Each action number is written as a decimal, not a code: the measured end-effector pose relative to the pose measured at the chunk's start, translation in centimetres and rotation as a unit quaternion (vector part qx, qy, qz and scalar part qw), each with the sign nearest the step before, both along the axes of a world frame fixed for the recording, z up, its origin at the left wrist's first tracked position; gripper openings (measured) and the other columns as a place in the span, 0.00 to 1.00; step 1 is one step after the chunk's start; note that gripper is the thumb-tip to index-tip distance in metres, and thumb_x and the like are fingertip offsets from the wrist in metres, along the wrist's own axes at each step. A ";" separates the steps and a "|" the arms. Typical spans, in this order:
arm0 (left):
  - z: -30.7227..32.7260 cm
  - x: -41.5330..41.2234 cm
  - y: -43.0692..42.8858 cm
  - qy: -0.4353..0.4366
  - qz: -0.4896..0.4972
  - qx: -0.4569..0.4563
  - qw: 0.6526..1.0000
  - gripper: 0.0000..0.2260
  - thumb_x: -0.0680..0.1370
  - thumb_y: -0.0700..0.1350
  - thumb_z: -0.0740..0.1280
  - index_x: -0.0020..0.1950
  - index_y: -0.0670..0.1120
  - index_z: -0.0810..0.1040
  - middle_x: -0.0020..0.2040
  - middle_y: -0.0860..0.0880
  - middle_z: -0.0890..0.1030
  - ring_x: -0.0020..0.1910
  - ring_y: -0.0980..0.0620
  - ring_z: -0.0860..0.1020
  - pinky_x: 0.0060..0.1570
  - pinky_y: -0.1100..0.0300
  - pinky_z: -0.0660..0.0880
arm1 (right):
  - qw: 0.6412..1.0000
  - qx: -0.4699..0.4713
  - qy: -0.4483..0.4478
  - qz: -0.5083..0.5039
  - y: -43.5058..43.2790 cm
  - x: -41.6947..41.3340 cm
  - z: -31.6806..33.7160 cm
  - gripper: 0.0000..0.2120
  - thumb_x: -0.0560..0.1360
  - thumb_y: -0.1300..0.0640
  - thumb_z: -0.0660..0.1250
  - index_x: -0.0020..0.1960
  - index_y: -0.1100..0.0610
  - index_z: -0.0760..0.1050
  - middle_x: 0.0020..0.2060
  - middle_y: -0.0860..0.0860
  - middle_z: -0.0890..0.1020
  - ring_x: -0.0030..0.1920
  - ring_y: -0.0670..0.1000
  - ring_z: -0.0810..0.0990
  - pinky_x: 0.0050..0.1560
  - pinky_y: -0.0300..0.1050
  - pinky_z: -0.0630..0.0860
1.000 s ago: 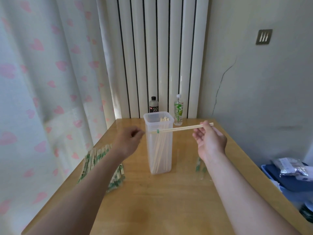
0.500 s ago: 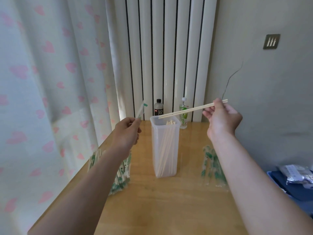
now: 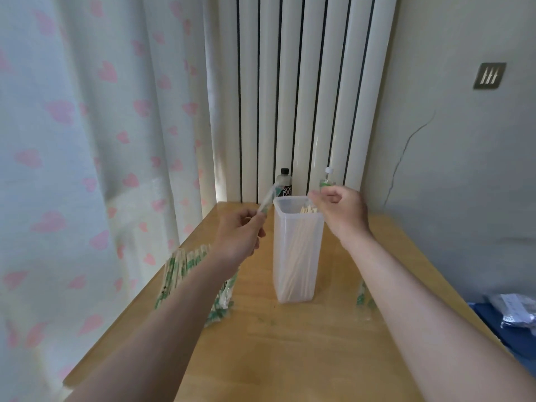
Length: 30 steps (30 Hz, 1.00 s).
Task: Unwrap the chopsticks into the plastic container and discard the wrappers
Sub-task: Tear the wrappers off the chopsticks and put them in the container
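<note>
The left grip (image 3: 237, 236) pinches the wrapper (image 3: 268, 198) at its lower end — long axis tilting up toward the container (image 3: 278, 242) rim — while the right grip (image 3: 342, 210), curled and seemingly empty, hovers over the chopsticks (image 3: 309, 210) inside.

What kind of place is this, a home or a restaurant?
Probably a room in a home: a heart-patterned curtain, a white radiator on the wall, and a small wooden table pushed into the corner.

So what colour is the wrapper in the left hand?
The wrapper is clear with green print, seen in the head view.
</note>
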State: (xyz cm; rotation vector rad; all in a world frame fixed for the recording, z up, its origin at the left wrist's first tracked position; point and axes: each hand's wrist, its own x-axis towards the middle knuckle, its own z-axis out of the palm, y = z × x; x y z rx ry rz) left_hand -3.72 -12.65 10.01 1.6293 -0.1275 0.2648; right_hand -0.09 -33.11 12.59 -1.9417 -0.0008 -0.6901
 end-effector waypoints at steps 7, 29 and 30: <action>-0.7 -0.5 -2.9 0.040 -0.116 -0.007 0.992 0.06 0.81 0.43 0.66 0.49 0.42 0.81 0.36 0.46 0.79 0.29 0.51 0.73 0.28 0.59 0.67 | 0.991 0.073 0.044 -0.103 -6.3 -0.3 -1.7 0.12 0.83 0.51 0.62 0.55 0.57 0.81 0.48 0.52 0.84 0.48 0.53 0.81 0.44 0.44 0.72; -10.2 8.8 -23.3 0.168 -0.114 0.183 0.962 0.06 0.77 0.42 0.72 0.50 0.44 0.77 0.44 0.42 0.83 0.35 0.50 0.77 0.34 0.61 0.74 | 0.850 -0.383 0.309 -0.187 -21.5 -5.0 -18.5 0.13 0.83 0.55 0.55 0.62 0.52 0.75 0.62 0.51 0.76 0.64 0.56 0.73 0.65 0.52 0.69; -10.6 9.5 -24.1 0.170 -0.112 0.191 0.960 0.07 0.76 0.42 0.73 0.50 0.44 0.77 0.45 0.41 0.84 0.35 0.49 0.78 0.36 0.60 0.74 | 0.849 -0.388 0.305 -0.187 -21.5 -5.0 -18.5 0.13 0.83 0.56 0.55 0.62 0.53 0.74 0.62 0.51 0.76 0.64 0.56 0.73 0.65 0.52 0.68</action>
